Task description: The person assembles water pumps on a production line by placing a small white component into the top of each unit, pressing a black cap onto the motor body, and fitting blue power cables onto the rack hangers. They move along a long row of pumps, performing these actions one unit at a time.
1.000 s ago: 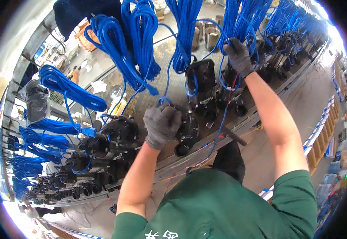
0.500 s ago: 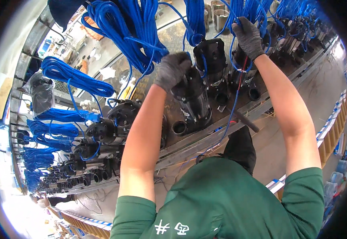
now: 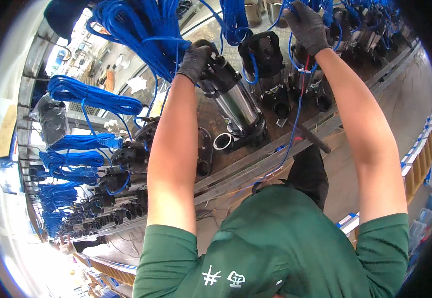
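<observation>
At the upper middle, my left hand (image 3: 194,62), in a dark grey glove, is closed on the black top of a submersible pump (image 3: 237,107). This pump has a shiny steel body, a black base and a round outlet, and it leans to the left. My right hand (image 3: 305,31), gloved alike, is raised at the upper right with its fingers closed round a blue cable (image 3: 290,47); the fingertips are partly hidden. Below it hangs a thin red and blue lead (image 3: 298,111). Between my hands stands another black-topped pump (image 3: 264,62).
A large coil of blue cable (image 3: 136,37) hangs left of my left hand. More pumps (image 3: 129,156) and blue coils (image 3: 94,94) line the bench to the left; others stand at the right. A dark bar (image 3: 315,140) sticks out past the bench's metal edge (image 3: 255,171).
My left hand has moved left and up, and the pump's top has shifted with it, baring more of its steel body. My right hand has moved slightly up, still at the cable.
</observation>
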`<state>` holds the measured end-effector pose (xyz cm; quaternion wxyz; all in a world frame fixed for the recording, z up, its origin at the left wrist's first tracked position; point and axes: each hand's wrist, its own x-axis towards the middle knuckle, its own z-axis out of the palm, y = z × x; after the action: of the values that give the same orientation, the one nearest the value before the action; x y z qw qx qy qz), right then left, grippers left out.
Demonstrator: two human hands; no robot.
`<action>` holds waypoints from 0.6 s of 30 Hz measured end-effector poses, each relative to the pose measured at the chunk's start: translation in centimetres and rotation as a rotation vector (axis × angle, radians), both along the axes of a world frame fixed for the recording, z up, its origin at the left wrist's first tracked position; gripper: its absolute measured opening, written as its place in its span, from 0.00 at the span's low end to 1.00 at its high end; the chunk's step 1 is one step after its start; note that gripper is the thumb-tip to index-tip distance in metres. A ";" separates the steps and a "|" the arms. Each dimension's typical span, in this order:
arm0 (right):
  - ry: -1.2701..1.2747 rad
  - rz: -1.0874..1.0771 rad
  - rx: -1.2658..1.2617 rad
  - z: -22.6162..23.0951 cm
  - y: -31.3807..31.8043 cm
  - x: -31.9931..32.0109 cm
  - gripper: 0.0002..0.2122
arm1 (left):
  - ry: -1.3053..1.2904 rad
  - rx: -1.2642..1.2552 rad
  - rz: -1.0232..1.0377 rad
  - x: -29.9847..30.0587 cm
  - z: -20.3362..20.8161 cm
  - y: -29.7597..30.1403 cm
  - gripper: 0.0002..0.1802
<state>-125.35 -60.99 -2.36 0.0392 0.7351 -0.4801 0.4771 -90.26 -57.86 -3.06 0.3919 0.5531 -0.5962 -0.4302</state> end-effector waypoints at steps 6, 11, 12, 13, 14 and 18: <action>-0.011 -0.002 0.047 0.1 0.6 -0.5 0.17 | -0.235 -0.025 -0.085 1.3 -0.5 -1.5 0.10; -0.041 0.041 0.056 0.8 0.7 1.1 0.17 | 0.185 -0.076 -0.144 7.6 -4.2 -4.0 0.05; -0.041 0.036 0.059 0.7 0.7 0.9 0.17 | 0.058 -0.061 -0.114 7.9 -4.2 -4.0 0.05; -0.041 0.036 0.063 0.7 0.8 0.8 0.17 | 0.139 -0.059 -0.111 8.2 -4.5 -3.9 0.05; -0.041 0.032 0.063 0.6 0.8 0.8 0.17 | 0.219 -0.057 -0.107 8.4 -4.7 -3.9 0.05; -0.046 0.032 0.067 0.5 1.2 0.5 0.17 | 0.194 0.039 0.013 9.2 -5.3 -4.5 0.07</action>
<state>-124.85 -59.84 -1.88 -0.0041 0.7324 -0.4846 0.4782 -81.03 -62.39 -8.34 0.4399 0.5201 -0.5433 -0.4908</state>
